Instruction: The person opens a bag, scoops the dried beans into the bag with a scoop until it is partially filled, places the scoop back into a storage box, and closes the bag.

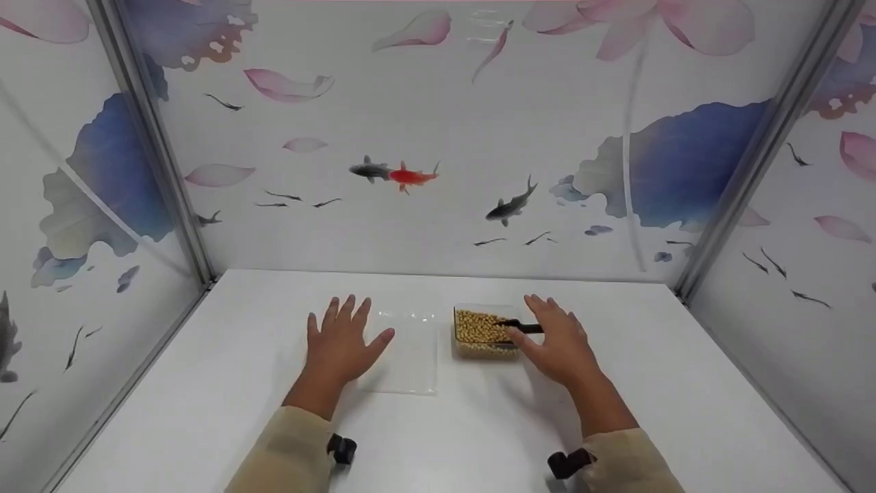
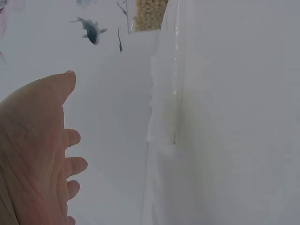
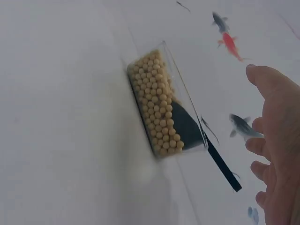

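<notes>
A clear rectangular container [image 1: 486, 350] stands on the table, filled with round yellow soybeans [image 3: 152, 93]. A black scoop [image 3: 185, 127] is sunk in the beans, its handle [image 3: 225, 166] sticking out over the rim on the right. My right hand [image 1: 558, 342] hovers by that handle with spread fingers, gripping nothing; the right wrist view shows a gap between them. A flat transparent plastic bag [image 1: 407, 356] lies left of the container. Over the bag's left edge, my left hand [image 1: 342, 346] is held with fingers spread. It appears apart from the bag in the left wrist view.
The white table [image 1: 465, 438] is bounded by a back panel [image 1: 410, 233] and two side panels printed with fish, petals and leaves. Metal posts [image 1: 161, 164] stand at the back corners. Each wrist carries a small black device [image 1: 342, 449] at the sleeve.
</notes>
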The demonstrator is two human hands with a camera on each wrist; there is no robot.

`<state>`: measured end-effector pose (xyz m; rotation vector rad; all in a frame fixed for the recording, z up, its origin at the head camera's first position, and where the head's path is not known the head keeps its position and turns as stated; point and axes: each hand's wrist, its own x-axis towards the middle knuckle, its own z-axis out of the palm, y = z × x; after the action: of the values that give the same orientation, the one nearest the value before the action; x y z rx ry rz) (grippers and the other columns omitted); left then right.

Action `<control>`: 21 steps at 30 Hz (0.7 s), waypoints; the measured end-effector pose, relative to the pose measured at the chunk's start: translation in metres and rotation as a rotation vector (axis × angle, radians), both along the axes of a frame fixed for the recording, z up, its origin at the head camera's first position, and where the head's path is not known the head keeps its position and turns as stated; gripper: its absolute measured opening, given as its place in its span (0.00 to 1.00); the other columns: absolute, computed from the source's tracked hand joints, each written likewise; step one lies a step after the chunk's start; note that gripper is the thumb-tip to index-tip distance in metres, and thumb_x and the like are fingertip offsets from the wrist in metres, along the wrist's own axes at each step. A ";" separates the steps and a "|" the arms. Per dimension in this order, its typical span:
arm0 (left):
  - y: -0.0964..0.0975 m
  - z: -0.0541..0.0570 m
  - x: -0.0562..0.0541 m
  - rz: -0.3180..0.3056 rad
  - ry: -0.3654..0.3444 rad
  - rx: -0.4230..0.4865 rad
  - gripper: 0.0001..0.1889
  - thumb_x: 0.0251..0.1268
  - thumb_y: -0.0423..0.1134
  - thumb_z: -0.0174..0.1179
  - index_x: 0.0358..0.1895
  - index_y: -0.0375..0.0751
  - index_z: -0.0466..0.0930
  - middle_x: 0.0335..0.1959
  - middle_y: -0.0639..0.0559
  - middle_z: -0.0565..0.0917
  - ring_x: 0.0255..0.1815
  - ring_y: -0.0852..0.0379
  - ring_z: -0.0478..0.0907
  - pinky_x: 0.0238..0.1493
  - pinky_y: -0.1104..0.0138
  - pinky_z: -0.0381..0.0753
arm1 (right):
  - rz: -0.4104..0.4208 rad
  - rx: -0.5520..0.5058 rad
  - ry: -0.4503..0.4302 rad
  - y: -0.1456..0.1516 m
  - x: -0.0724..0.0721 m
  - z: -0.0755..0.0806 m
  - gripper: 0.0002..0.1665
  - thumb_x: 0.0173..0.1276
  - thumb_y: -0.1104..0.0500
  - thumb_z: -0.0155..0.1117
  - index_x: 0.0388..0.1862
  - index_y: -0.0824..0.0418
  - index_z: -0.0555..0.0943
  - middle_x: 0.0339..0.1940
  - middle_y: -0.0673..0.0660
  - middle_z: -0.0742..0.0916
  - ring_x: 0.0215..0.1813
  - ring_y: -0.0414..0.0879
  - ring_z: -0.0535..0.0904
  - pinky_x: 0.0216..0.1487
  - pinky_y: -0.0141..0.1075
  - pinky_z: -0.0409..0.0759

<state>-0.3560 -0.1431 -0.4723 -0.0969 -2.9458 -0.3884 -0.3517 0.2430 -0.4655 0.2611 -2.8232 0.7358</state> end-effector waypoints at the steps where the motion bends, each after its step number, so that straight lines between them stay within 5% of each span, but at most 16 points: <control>1: -0.002 0.000 0.000 0.001 -0.002 -0.001 0.49 0.74 0.78 0.45 0.88 0.53 0.53 0.90 0.43 0.55 0.91 0.35 0.45 0.85 0.27 0.40 | 0.004 -0.013 -0.010 -0.005 0.000 0.001 0.52 0.77 0.27 0.58 0.89 0.48 0.58 0.89 0.57 0.65 0.91 0.61 0.52 0.89 0.66 0.45; 10: -0.021 0.001 0.006 0.016 -0.027 0.023 0.50 0.73 0.78 0.47 0.88 0.51 0.53 0.89 0.40 0.55 0.91 0.33 0.44 0.84 0.26 0.37 | 0.051 -0.088 -0.018 -0.052 0.006 0.015 0.49 0.76 0.27 0.60 0.88 0.41 0.59 0.89 0.58 0.65 0.90 0.65 0.55 0.85 0.72 0.54; 21: -0.051 0.005 0.013 0.052 0.010 -0.005 0.51 0.73 0.79 0.44 0.88 0.48 0.54 0.88 0.37 0.57 0.90 0.31 0.45 0.83 0.25 0.40 | 0.126 -0.113 -0.042 -0.116 0.009 0.015 0.52 0.72 0.18 0.53 0.88 0.37 0.59 0.89 0.54 0.65 0.90 0.57 0.57 0.85 0.68 0.60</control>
<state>-0.3430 -0.1943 -0.4672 -0.0228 -2.9325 -0.3720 -0.3431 0.1269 -0.4507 0.4124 -2.8122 0.9346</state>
